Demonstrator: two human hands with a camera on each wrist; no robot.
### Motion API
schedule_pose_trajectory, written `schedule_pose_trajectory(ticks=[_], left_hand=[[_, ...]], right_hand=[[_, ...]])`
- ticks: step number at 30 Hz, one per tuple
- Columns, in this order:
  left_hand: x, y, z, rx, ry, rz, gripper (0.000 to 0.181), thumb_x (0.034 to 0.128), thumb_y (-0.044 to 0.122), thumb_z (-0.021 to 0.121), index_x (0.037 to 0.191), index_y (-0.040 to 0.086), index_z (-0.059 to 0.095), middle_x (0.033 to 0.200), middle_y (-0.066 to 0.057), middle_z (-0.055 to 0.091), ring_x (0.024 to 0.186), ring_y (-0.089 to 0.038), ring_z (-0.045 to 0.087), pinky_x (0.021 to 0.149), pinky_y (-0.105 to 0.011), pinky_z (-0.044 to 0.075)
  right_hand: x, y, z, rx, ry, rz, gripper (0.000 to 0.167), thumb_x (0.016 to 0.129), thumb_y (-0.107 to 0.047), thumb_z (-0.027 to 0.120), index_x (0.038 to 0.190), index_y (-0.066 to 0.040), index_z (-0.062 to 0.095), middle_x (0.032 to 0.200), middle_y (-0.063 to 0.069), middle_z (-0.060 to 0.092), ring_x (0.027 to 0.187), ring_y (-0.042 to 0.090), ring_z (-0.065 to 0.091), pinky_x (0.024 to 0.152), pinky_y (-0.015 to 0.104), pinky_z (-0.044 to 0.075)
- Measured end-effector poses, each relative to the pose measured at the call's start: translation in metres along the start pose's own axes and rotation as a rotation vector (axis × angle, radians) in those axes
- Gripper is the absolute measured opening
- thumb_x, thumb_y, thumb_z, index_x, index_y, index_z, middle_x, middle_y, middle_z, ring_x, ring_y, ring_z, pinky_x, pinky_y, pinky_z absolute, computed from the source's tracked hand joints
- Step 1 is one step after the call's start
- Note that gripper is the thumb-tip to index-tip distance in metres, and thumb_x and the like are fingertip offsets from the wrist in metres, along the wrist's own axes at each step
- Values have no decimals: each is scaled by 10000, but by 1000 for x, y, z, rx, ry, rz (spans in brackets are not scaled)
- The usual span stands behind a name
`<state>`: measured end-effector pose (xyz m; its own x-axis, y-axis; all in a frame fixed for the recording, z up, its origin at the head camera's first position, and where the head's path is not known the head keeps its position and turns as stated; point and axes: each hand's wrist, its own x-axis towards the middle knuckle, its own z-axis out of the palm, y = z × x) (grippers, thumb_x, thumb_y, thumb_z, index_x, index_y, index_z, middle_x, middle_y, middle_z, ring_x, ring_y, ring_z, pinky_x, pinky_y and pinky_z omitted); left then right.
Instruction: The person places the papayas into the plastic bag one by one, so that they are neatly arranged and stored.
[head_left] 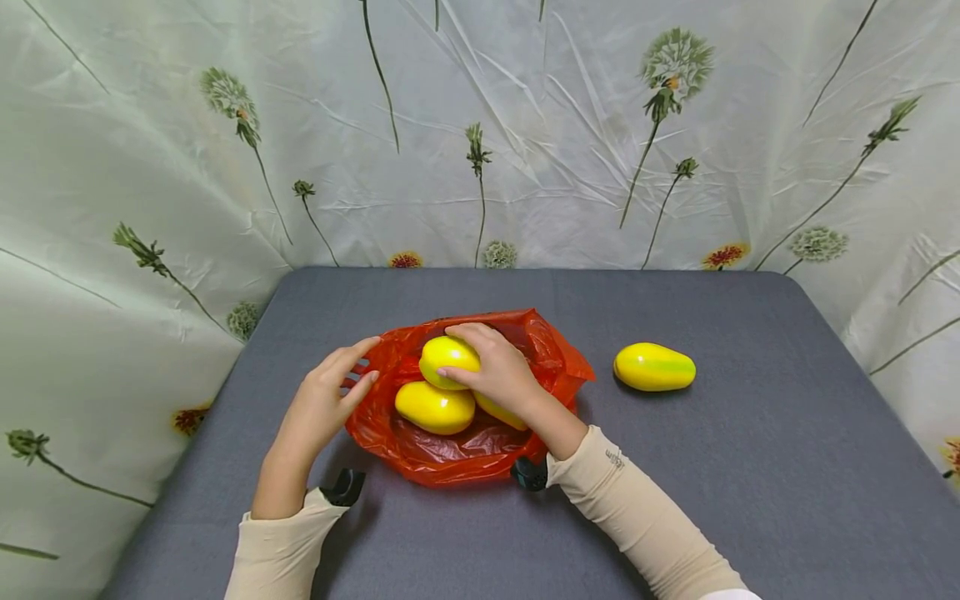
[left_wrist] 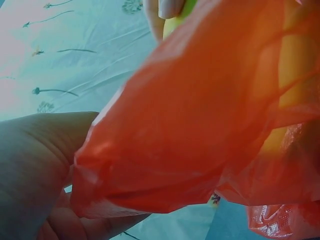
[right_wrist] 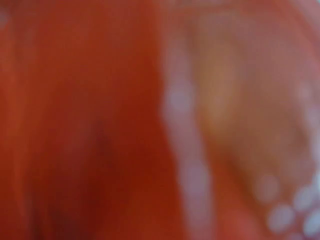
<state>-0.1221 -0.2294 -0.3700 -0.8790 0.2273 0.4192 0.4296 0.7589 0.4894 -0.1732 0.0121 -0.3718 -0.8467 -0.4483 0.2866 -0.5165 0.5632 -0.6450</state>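
In the head view, my right hand (head_left: 498, 362) grips a yellow papaya (head_left: 442, 358) over the mouth of a red plastic bag (head_left: 442, 471). The thumb lies on the fruit's near side, the fingers on its far side. Directly below, a second papaya (head_left: 435, 408) rests in the bag, and a third (head_left: 498, 411) is partly covered by my right hand. At the bag's left rim my left hand (head_left: 322, 400) has its thumb and fingers spread, touching the plastic. The left wrist view shows red film (left_wrist: 165, 120) hiding those fingertips. Only blurred red plastic (right_wrist: 100, 120) fills the right wrist view.
Another yellow papaya with a green patch (head_left: 655, 367) lies on the table to the right of the bag. The grey tablecloth (head_left: 750, 467) ends at the back against a white curtain (head_left: 555, 125) printed with dandelions, which also runs along both sides.
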Motion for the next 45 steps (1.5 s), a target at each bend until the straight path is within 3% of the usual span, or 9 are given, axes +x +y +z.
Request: schedule_pose_trajectory(ticks=[13, 24, 35, 45], left_hand=[[1, -1, 0, -8, 7, 12, 501, 810, 44, 659, 1279, 120, 499, 1058, -87, 577, 852, -203, 563, 665, -376, 516], [0, -1, 1, -1, 6, 17, 497, 818, 49, 651, 1284, 115, 493, 1061, -91, 575, 854, -206, 561, 663, -375, 515], [0, -1, 0, 2, 10, 17, 488, 816, 48, 652, 1275, 114, 500, 1048, -85, 579, 842, -199, 560, 660, -369, 513], [0, -1, 0, -3, 1, 9, 490, 819, 47, 648, 1279, 118, 496, 1055, -89, 576, 847, -206, 562, 663, -378, 514]], right_hand=[[-3, 5, -2, 69, 46, -64, 463, 800, -263, 690, 1195, -61, 559, 1190, 23, 533, 1073, 141, 498, 870, 297, 434], [-8, 7, -4, 97, 71, -84, 440, 811, -250, 679, 1198, -77, 560, 1200, 5, 527, 1092, 114, 480, 871, 287, 434], [-18, 4, -17, 172, 140, -153, 472, 814, -214, 677, 1237, -76, 521, 1194, 15, 533, 1108, 119, 467, 901, 337, 415], [-32, 8, -39, 237, 220, -221, 502, 793, -149, 698, 1248, -67, 502, 1218, 46, 516, 1080, 202, 490, 883, 332, 424]])
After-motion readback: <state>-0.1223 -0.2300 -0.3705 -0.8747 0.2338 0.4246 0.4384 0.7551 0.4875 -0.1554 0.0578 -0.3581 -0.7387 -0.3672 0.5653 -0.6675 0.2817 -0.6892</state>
